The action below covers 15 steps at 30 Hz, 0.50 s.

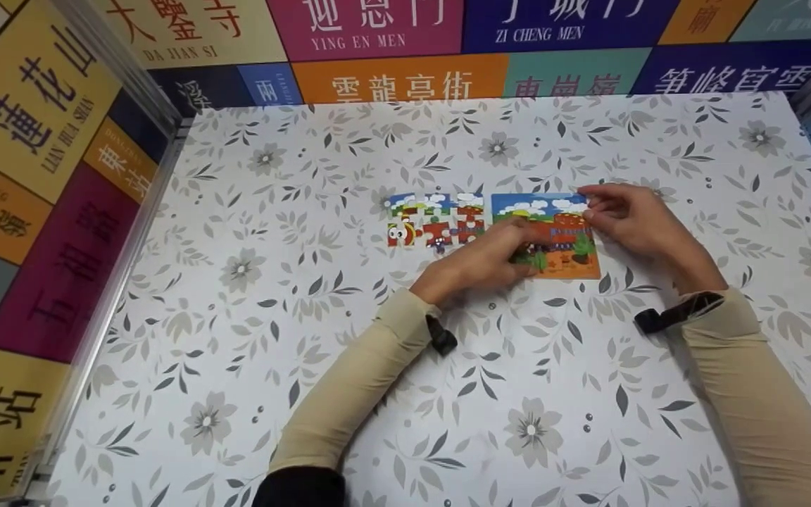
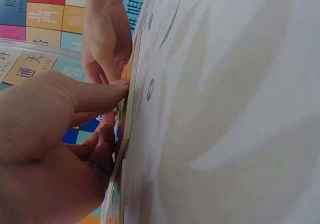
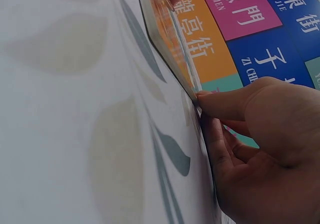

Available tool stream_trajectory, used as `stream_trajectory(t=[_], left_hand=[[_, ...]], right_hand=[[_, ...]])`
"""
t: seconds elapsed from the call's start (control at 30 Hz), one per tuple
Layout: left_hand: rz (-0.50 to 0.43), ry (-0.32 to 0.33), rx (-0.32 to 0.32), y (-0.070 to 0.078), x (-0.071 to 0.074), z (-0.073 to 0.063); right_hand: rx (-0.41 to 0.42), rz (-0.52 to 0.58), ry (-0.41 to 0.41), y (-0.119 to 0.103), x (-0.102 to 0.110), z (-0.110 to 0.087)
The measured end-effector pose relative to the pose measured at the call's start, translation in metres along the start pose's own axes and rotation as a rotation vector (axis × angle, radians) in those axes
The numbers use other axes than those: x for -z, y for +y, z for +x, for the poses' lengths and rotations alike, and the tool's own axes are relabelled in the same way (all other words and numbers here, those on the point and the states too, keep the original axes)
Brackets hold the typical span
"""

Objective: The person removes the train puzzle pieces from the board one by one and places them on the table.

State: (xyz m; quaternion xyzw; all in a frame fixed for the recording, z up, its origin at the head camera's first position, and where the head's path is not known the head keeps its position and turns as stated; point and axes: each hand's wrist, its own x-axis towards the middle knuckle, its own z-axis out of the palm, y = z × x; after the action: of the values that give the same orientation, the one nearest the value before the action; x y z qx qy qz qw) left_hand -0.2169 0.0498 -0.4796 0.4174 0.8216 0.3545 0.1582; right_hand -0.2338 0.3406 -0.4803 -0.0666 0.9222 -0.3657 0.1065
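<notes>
A flat rectangular puzzle [image 1: 567, 264] lies on the table, showing a red train, green bushes and a cloudy sky. My left hand [image 1: 486, 257] reaches across its left part, thumb tip at the near edge and fingers on the picture. In the left wrist view that thumb [image 2: 102, 95] rests close to the board's edge. My right hand [image 1: 634, 218] is at the right edge, where thumb and index finger pinch the corner in the right wrist view [image 3: 235, 114]. To the left lies a second, gapped group of joined puzzle pieces [image 1: 400, 234], partly hidden by my left hand.
A white tablecloth [image 1: 377, 380] with grey flowers and leaves covers the table. Colourful panels with Chinese writing [image 1: 398, 77] stand along the back, and more line the left side [image 1: 32, 176]. Dark straps [image 1: 659, 320] sit at the wrists.
</notes>
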Motion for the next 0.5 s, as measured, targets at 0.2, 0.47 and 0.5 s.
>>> stream_trajectory(t=[0.2,0.47,0.5], left_hand=[[0.025,-0.006,0.067,0.0017,0.0007,-0.0022],[0.003,0.014,0.093,0.0009,-0.0008,-0.0045],[-0.001,0.016,0.097,0.0008,-0.0010,-0.0048]], right_hand=[[-0.031,0.011,-0.007,-0.0015,0.0003,0.0008],[-0.042,0.014,-0.002,-0.0023,0.0001,-0.0004],[-0.039,0.015,-0.002,-0.0024,0.0002,-0.0006]])
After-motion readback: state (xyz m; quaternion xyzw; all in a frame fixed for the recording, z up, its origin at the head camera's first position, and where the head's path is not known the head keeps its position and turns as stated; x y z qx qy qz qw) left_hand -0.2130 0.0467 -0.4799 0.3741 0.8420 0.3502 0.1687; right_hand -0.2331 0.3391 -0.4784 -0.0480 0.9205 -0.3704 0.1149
